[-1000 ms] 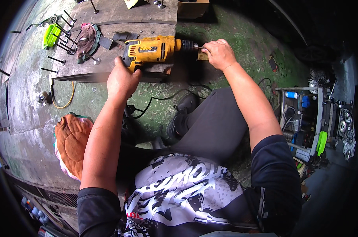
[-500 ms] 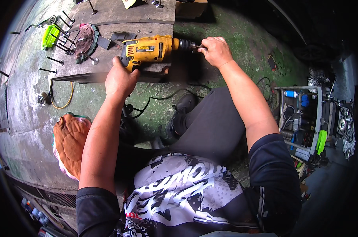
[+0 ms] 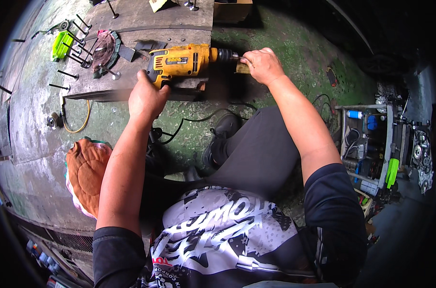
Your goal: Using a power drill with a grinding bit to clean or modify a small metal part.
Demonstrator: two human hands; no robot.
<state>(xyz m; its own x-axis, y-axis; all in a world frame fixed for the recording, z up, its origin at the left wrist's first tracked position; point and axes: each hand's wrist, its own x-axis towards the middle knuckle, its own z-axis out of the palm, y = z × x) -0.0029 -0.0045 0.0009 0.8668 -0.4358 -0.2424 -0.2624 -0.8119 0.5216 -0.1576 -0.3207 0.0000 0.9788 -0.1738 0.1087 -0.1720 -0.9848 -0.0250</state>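
Hold power drill [image 3: 179, 61] steady
Left fingers [image 3: 142, 77] grasp it; right fingers [image 3: 250, 58] seemingly pinch brownish strip [image 3: 242, 68] near the chuck [image 3: 225, 55], best lightly.

A yellow drill [image 3: 182, 61] with black trim, scuffed and grimy along its upper edge, lies turned on its side, its body just beyond the left hand [image 3: 148, 96], which wraps the grip and hides most of it. The drill points toward the right hand [image 3: 265, 66], its dark ribbed chuck [image 3: 224, 54] between the two hands, nearer the right. A thin metal stem [image 3: 239, 58] sticks out of the chuck to the right fingertips. A small tan strip [image 3: 242, 68], flat and straight-edged, hangs just below those fingertips, its far end hidden by the right hand
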